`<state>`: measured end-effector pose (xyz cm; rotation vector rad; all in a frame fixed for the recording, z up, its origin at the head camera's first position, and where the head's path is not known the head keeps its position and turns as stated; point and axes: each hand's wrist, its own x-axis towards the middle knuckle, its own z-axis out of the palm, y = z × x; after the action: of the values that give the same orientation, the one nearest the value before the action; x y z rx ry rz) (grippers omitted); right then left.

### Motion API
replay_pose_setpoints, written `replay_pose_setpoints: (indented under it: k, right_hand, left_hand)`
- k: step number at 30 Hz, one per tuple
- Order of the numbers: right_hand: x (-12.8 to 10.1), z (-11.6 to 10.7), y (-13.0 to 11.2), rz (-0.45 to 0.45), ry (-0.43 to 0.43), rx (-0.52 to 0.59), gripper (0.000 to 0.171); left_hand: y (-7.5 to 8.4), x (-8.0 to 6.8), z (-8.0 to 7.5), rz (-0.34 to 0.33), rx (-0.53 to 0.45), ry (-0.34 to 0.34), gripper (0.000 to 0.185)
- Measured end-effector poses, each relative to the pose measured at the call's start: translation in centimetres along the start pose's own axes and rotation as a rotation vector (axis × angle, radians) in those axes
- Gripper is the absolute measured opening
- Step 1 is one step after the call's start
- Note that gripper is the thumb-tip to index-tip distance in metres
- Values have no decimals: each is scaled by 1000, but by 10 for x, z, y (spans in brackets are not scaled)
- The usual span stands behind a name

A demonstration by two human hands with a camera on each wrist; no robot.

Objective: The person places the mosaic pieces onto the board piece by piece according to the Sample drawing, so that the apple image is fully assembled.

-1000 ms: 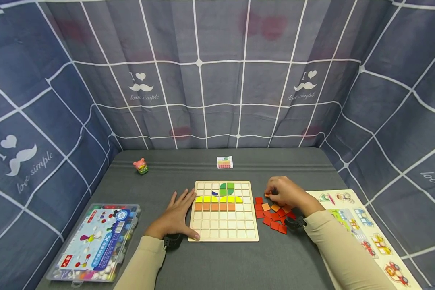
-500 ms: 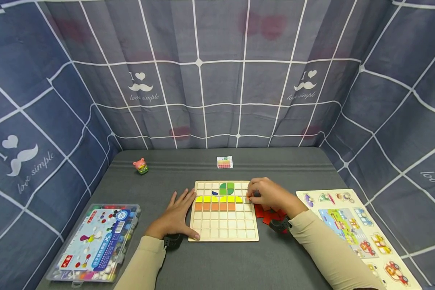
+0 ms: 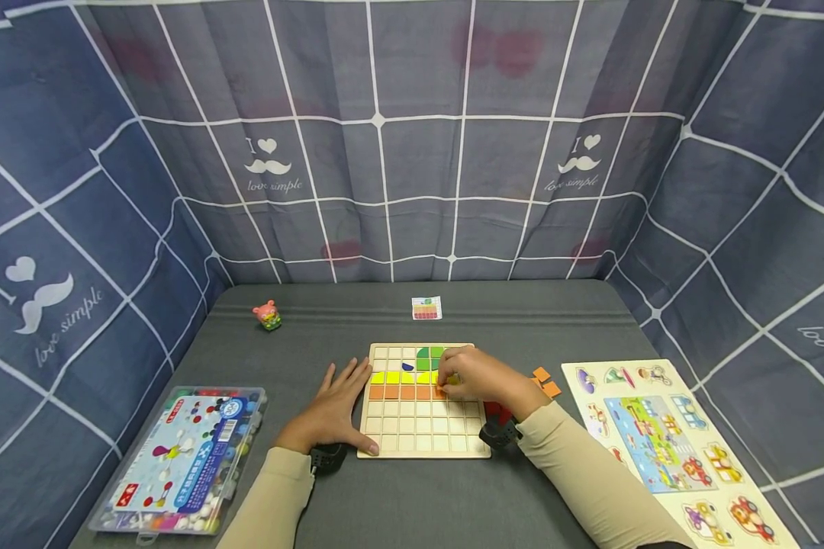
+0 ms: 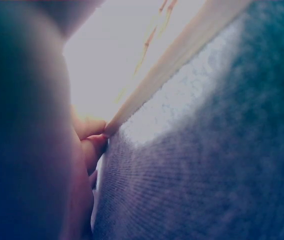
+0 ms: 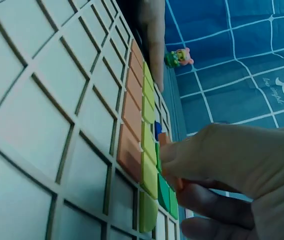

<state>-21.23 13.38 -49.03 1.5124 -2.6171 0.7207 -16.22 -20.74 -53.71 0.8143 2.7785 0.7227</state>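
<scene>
Pinched between the right hand's (image 3: 477,375) thumb and fingertips, a small orange tile (image 5: 164,139) hovers over the wooden grid board (image 3: 422,435), at the end of the orange row. It looks light, thin and rigid, best held by its edges. Right wrist is bent down over the board; left hand (image 3: 333,408) lies flat, fingers straight, against the board's left edge on the grey surface (image 3: 398,496).

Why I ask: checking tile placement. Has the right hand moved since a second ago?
Yes. The right hand moved left, from the table beside the wooden grid board to over its orange row.
</scene>
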Motion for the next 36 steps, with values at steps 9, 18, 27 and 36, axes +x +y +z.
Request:
replay_pose_setpoints:
  k: [9, 18, 27, 36]
  right_hand:
    - [-9, 4, 5, 34, -69, -8, 15]
    - [-15, 6, 5, 76, -70, 8, 14]
    - [-19, 7, 5, 61, -39, 51, 13]
    - [-35, -17, 18, 142, 10, 64, 9]
  left_hand:
    - [1, -1, -1, 14, -24, 6, 153]
    - [-2, 0, 2, 26, -16, 13, 154]
    - [-5, 1, 2, 24, -11, 13, 154]
    - [-4, 1, 1, 18, 2, 16, 155]
